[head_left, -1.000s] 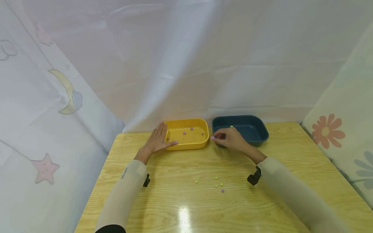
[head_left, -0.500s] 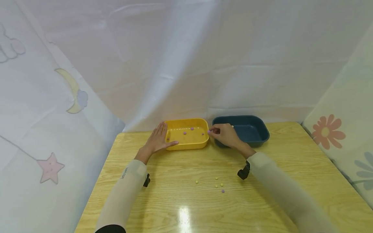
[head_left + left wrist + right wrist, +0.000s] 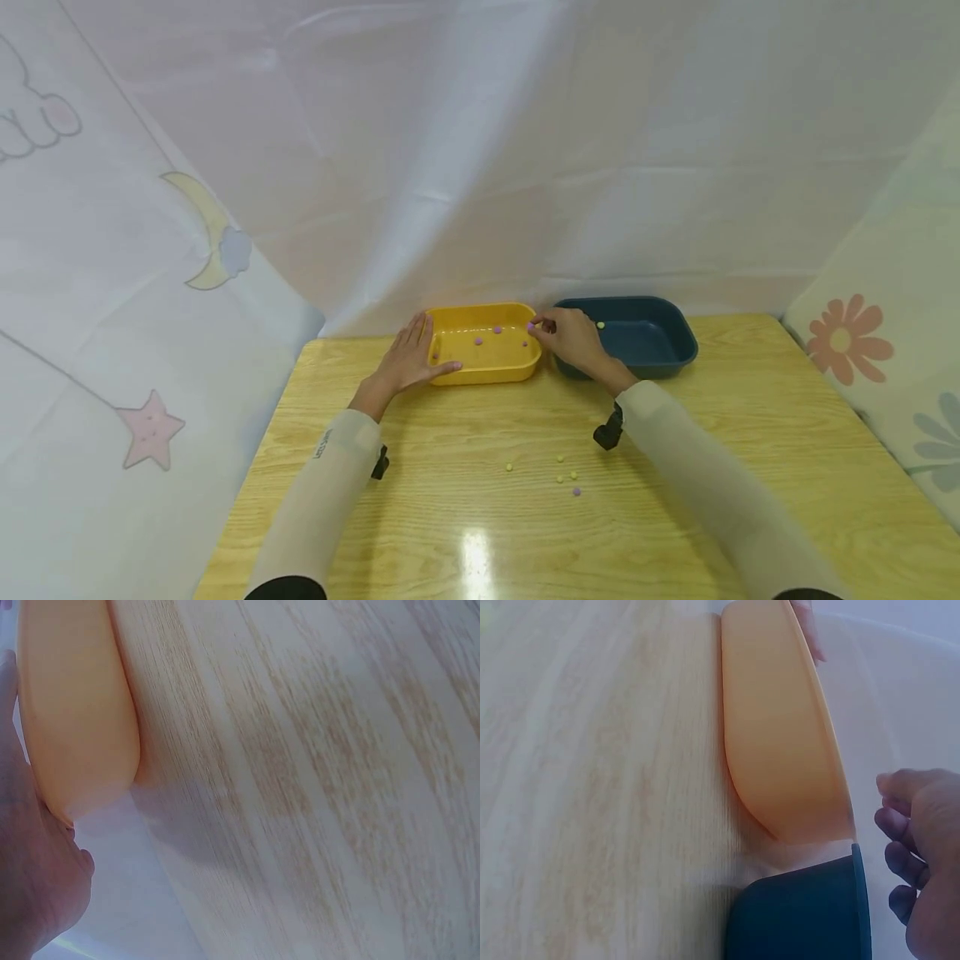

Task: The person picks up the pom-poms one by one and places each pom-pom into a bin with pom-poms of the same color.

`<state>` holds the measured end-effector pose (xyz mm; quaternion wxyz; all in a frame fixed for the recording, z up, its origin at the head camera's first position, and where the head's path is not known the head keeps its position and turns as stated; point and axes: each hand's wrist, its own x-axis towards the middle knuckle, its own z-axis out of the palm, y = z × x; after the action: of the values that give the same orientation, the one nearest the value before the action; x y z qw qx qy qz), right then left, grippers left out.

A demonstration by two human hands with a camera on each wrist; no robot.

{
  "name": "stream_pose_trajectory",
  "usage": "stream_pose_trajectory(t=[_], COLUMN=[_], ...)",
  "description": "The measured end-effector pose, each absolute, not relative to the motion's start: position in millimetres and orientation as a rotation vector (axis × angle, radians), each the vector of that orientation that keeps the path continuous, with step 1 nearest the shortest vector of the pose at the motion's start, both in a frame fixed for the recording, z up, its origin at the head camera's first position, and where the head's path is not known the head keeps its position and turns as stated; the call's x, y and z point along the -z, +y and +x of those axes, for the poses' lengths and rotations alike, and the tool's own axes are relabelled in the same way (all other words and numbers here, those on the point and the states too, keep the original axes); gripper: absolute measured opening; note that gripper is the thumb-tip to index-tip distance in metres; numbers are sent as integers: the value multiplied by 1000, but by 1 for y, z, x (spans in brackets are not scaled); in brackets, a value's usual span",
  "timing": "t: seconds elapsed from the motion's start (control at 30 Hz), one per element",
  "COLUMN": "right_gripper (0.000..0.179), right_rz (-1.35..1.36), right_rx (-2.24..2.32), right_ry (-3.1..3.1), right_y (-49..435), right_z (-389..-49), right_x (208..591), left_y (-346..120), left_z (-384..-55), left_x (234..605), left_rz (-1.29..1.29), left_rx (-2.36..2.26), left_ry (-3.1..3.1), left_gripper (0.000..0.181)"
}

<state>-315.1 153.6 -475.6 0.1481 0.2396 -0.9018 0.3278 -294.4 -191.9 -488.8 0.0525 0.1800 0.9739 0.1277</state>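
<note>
At yellow tray (image 3: 483,377), R hand (image 3: 572,337) pinching sm. purple ball (image 3: 530,327), L hand (image 3: 406,360) straight-fingered. Tray holding 4 purple pcs. (image 3: 478,341), blue tray (image 3: 645,337) 1 yellow pc. (image 3: 601,326)

Smooth, glossy yellow plastic tray (image 3: 483,377); smooth dark-blue plastic tray (image 3: 647,342); shiny wood-grained tabletop (image 3: 442,492); creased, cloth-like backdrop (image 3: 480,167).

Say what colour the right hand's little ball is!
The little ball is pinkish purple, clearest in the head view.
</note>
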Motion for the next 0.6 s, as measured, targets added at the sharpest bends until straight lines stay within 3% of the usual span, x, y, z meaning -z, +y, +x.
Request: stream_pose_trajectory(t=[0.27,0.6], right_gripper=[29,24], right_rz=[662,744], right_rx=[-924,-933], right_ry=[-2620,-2595], right_y=[153,157], right_z=[-325,-308], right_x=[477,477], left_y=[-192,-192], left_z=[-293,-297], left_x=[488,491], left_rz=[545,550], left_rx=[-391,-383], left_ry=[2970,2956], left_gripper=[120,129])
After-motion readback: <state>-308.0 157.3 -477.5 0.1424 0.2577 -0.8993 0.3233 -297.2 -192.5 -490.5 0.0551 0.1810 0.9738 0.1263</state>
